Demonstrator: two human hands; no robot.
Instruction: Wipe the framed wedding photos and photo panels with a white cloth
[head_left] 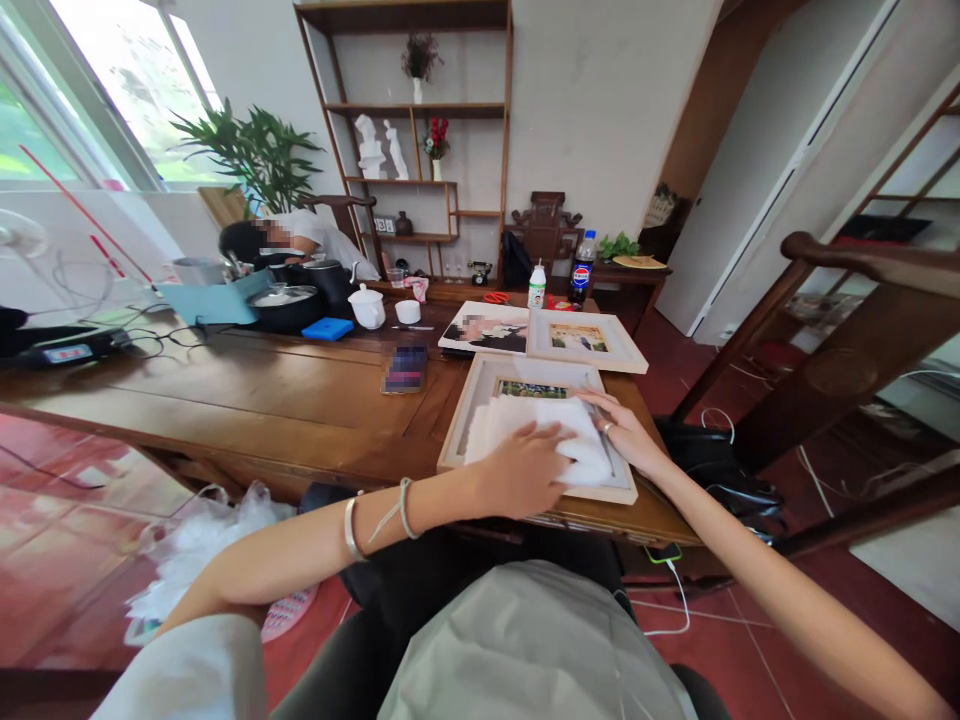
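Note:
A shadow-box picture frame (454, 425) with a pale wood rim lies on the table right in front of me, a small photo (534, 388) at its upper middle. White, soft-looking sheet material (592, 460), perhaps tissue or cloth, covers much of its inside. My left hand (525, 470) lies palm down on this white material, fingers spread. At the frame's right side, my right hand (619, 425) reaches over with fingers stretched toward the white material. Its fingertips partly overlap the frame's inside, and their exact contact is hard to make out.
Behind lie a second framed photo (585, 337) and a large portrait print (487, 328). A phone (405, 368), white teapot (367, 306), cup (408, 312), cola bottle (583, 268) and small white bottle (537, 287) stand about the table (300, 400). Another person (322, 235) leans over its far side.

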